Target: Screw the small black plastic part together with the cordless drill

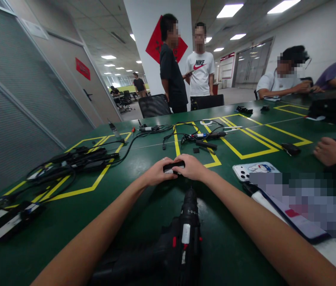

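Both my hands meet over the green table (144,214) and grip one small black-and-white device (173,165). My left hand (157,173) closes on its left end, and a ring shows on one finger. My right hand (192,167) wraps the right end from above. A black cordless drill (182,238) lies on the table just in front of me, between my forearms, with its nose pointing toward my hands.
Black power strips and cables (66,163) sprawl at left. Soldering tools and wires (203,137) lie beyond my hands. A white phone (252,171) and a second phone sit at right, near another person's hand (331,151). Two people stand behind chairs; others sit at far right.
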`<action>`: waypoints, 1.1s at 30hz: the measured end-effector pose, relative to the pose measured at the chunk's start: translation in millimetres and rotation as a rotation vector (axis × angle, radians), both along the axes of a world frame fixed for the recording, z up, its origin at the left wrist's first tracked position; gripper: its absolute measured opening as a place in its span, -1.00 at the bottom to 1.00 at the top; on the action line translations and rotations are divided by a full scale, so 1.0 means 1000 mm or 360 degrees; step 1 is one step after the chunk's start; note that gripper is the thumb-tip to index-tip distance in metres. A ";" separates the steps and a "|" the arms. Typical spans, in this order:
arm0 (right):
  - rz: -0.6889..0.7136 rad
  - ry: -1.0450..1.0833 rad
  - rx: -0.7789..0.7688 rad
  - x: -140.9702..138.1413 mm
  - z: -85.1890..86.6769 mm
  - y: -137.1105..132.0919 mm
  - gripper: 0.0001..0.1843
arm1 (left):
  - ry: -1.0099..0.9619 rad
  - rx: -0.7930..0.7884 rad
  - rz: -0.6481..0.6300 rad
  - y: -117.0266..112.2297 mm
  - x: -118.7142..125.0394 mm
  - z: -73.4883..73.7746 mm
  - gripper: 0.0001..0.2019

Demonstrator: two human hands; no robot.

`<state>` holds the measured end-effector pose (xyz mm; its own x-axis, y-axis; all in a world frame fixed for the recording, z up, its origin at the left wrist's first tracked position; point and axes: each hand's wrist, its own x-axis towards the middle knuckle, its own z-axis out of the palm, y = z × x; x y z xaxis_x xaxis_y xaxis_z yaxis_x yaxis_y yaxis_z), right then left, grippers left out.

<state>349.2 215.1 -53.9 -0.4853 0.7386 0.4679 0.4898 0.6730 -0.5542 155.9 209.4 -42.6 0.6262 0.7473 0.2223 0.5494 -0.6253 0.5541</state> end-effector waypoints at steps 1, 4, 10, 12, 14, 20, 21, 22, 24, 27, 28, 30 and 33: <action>0.0004 0.0014 -0.0011 0.000 0.000 0.000 -0.75 | -0.0014 -0.0004 0.0020 -0.002 0.000 -0.001 -0.60; -0.0006 0.0059 -0.0044 0.002 0.000 -0.002 -0.73 | -0.0085 -0.0015 0.0117 -0.008 -0.001 -0.008 -0.56; -0.0006 0.0089 -0.0073 0.002 0.002 -0.007 -0.72 | -0.0196 -0.0093 0.0246 -0.013 -0.001 -0.020 -0.55; -0.0001 0.0110 -0.0080 0.002 0.002 -0.007 -0.72 | -0.0211 -0.0141 0.0266 -0.014 -0.002 -0.021 -0.53; -0.0001 0.0147 -0.0114 0.003 0.001 -0.006 -0.73 | -0.0227 -0.0180 0.0293 -0.017 -0.006 -0.019 -0.46; -0.0010 0.0393 -0.0407 0.010 -0.004 0.003 -0.67 | -0.0176 -0.0144 0.0464 -0.061 -0.021 0.016 -0.55; 0.0008 0.0440 -0.0452 0.011 -0.004 0.004 -0.65 | -0.0136 -0.0148 0.0453 -0.077 -0.023 0.026 -0.60; 0.0023 0.0485 -0.0491 0.011 -0.005 0.005 -0.63 | -0.0084 -0.0172 0.0421 -0.094 -0.024 0.037 -0.65; 0.0011 0.0574 -0.0538 0.013 -0.006 0.007 -0.61 | 0.0072 -0.0271 0.0335 -0.132 -0.023 0.056 -0.64; -0.0094 0.0701 -0.0555 0.015 -0.012 0.012 -0.60 | 0.0560 -0.0587 0.0142 -0.183 -0.012 0.072 -0.30; -0.0132 0.0739 -0.0557 0.015 -0.015 0.014 -0.60 | 0.0652 -0.0622 0.0140 -0.196 -0.007 0.072 -0.24; -0.0177 0.0793 -0.0563 0.016 -0.022 0.017 -0.61 | 0.0827 -0.0560 0.0249 -0.213 0.006 0.065 -0.20; -0.0181 0.0849 -0.0575 0.018 -0.029 0.021 -0.59 | 0.1060 -0.0443 0.0510 -0.223 0.023 0.047 -0.16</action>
